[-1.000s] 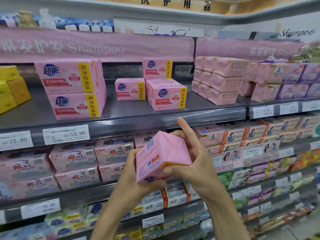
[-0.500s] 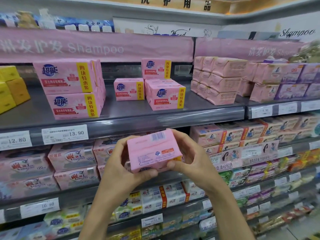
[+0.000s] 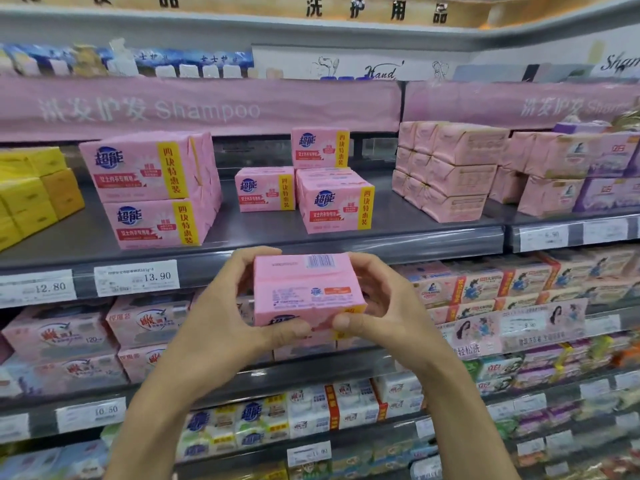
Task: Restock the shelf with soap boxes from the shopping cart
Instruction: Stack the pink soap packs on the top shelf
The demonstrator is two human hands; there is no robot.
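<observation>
The person holds a pink, paper-wrapped, brick-shaped soap box [image 3: 306, 289] between both hands. The left hand [image 3: 221, 327] grips the left end. Its thumb presses the low front edge and its fingers curl over the top. The right hand [image 3: 384, 306] grips the right end the same way, with the thumb in front and the fingers round the back. Both hands are closed on the box, and the two thumbs are close together.

Just above the hands, and a bit farther away, is the dark grey metal shelf [image 3: 263, 233]. Past the right hand's fingers, a stack of matching pink soap packs with yellow stripes [image 3: 334, 206] stands on it.

The box looks hard and probably a bit heavy, like a small brick. Its wrap looks smooth, so it could slip. Holding it by the two short ends, with thumbs in front and fingers behind, seems a safe way. The corners might get dented if they bump the shelf edge. The shopping cart is not in sight.
</observation>
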